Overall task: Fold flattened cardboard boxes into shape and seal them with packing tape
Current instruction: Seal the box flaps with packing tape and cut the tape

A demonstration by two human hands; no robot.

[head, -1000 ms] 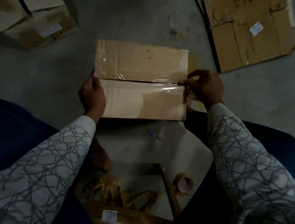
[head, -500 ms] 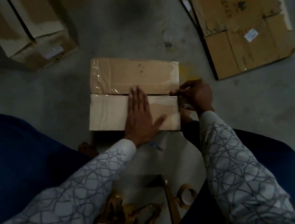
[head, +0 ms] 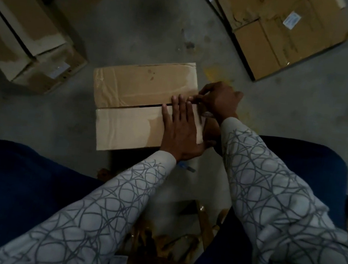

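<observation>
A: Where's the box (head: 139, 86)?
B: On the floor (head: 138, 26), 12 o'clock from the person. Seam (head: 127, 105) runs 9-to-3.
A: Hands?
B: Both at the 3 o'clock end. Left hand (head: 179, 132) flat, pressing the flap (head: 124, 129); right hand (head: 220, 100) pinches tape (head: 207, 114).

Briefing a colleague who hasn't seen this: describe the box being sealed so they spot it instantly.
On the concrete floor, look centre, just beyond the blue knees. The box sits between a second box left and flattened cardboard upper right; only it has a left hand flat on it and a right hand pinching tape.
</observation>
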